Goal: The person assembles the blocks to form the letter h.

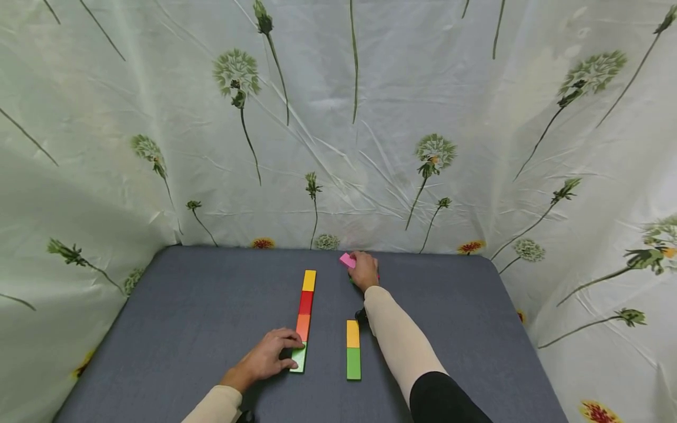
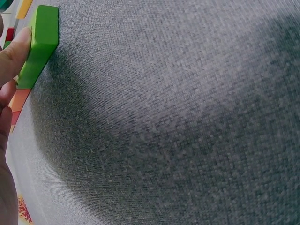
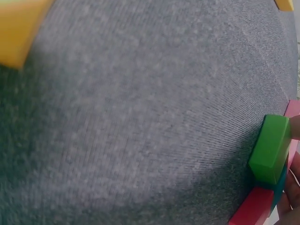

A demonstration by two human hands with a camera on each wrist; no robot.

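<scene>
In the head view, my left hand (image 1: 271, 353) is at the near end of a row of flat blocks, its thumb and a finger gripping the green block (image 1: 298, 357) there. My thumb lies against the side of that green block (image 2: 46, 30) in the left wrist view. My right hand (image 1: 365, 270) reaches down among loose blocks near the table's far edge. A pink block (image 1: 347, 260) shows beside its fingers. The right wrist view has another green block (image 3: 271, 147) right at the fingers, with a teal block (image 3: 278, 186) and red block (image 3: 253, 207) below it.
Beyond the left hand, the row continues with orange (image 1: 303, 327), red (image 1: 306, 302) and yellow (image 1: 309, 281) blocks. A second, shorter row holds a yellow-orange block (image 1: 352, 333) and a green one (image 1: 354, 364). Flower-printed curtain (image 1: 338, 147) surrounds the grey table (image 1: 211, 305).
</scene>
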